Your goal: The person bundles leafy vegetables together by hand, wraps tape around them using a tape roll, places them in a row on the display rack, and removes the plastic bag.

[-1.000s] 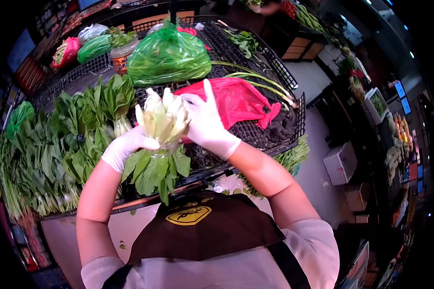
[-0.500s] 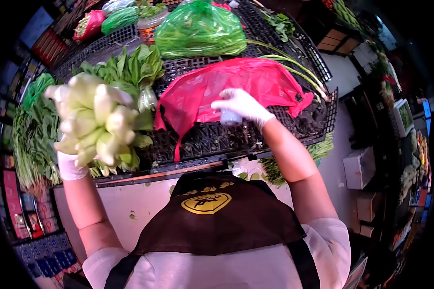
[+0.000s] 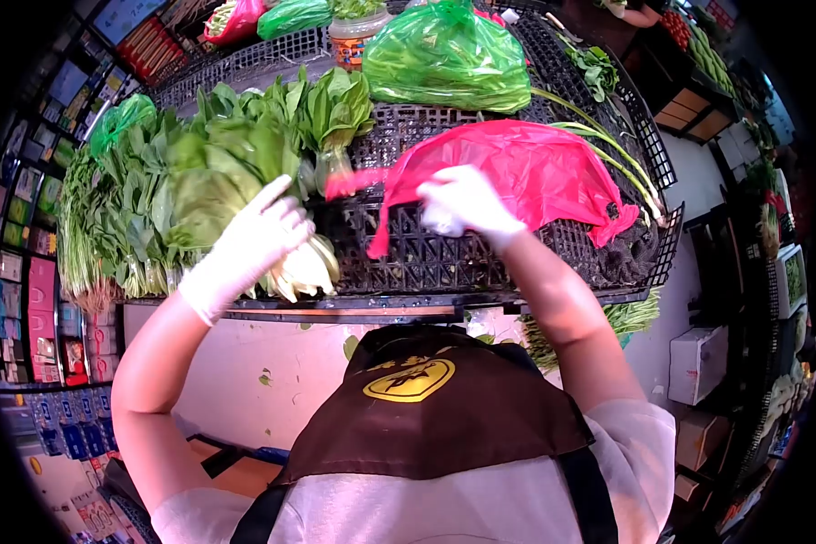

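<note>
My left hand (image 3: 249, 245), in a white glove, lies across a bunch of leafy greens (image 3: 308, 267), one finger stretched out and the others curled over it. Pale stem ends stick out at lower right, while its leaves blur to the left. My right hand (image 3: 470, 204), also gloved, is closed round a small pale bluish-white object (image 3: 442, 222), mostly hidden by fingers and motion blur. Behind that hand spreads a crumpled red plastic bag (image 3: 526, 172). A blurred red strip (image 3: 356, 182) reaches from the bag's left side toward the greens.
Black plastic crates (image 3: 417, 263) form the stand's surface. More leafy bunches (image 3: 331, 104) lie behind and left. At the back sits a full green bag (image 3: 449, 59) beside a jar (image 3: 358, 36). Long green stalks (image 3: 621, 150) lie right. Another person's arm (image 3: 639, 15) shows at far right.
My left hand has turned over and brought the bunch down onto the stand, stems now toward lower right. The red strip now extends farther left. The whole view has shifted.
</note>
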The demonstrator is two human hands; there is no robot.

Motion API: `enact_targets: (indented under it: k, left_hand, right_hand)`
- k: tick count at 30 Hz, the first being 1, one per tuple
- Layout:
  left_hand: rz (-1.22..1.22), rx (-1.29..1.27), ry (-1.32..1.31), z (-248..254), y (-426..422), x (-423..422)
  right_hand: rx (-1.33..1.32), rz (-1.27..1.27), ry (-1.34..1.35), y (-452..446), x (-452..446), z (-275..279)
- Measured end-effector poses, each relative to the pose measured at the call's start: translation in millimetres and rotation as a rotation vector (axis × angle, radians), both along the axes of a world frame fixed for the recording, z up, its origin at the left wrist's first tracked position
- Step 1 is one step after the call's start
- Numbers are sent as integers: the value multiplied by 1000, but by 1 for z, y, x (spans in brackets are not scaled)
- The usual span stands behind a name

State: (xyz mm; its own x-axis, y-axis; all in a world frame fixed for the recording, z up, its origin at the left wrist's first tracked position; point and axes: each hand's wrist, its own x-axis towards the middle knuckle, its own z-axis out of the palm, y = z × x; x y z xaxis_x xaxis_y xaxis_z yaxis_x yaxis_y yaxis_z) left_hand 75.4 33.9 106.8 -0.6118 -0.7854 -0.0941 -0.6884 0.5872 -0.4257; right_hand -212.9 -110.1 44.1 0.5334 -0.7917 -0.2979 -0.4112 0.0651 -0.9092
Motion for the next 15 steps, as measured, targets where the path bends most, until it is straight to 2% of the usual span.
enact_targets:
  k: [1,2,3,6,7,8,9,10,11,12,13,14,15]
  left_hand:
    - [-23,23,-13,-17,-4,-4]
    - [-46,47,-28,-34,-9,-8]
    - [-76,63,-49,-58,-18,-10]
    - [1,248,-276,-90,-36,-37]
    - [-32,258,-297,-107,-38,-34]
    - [-76,265,-320,-121,-39,-28]
    - [-82,322,-396,-115,-42,-33]
    - [-96,329,-401,-130,-45,-24]
    - [-55,404,-406,-124,-47,-29]
    - [-96,369,-357,-134,-46,-15]
    - [-120,358,-342,-133,-45,-13]
    - [-28,488,-418,-124,-47,-23]
    - [-31,480,-425,-121,-46,-24]
  right_hand:
    - [-114,-66,-185,-14,-27,-1]
    - [-395,-29,-379,-28,-65,-8]
    - [-608,-182,-285,-21,-89,10]
    - [-291,-593,-571,-43,-182,-5]
    - [-64,-731,-649,-51,-214,-13]
    - [10,-696,-709,-46,-242,-14]
    - [34,-783,-718,-46,-269,-24]
    - [63,-873,-727,-43,-292,-38]
    - [11,-903,-795,-32,-304,-45]
    - [12,-882,-897,-15,-309,-34]
    - [-13,-905,-937,-13,-325,-47]
    - [-39,-928,-980,-13,-338,-69]
    - [-298,-788,-596,-20,-355,-89]
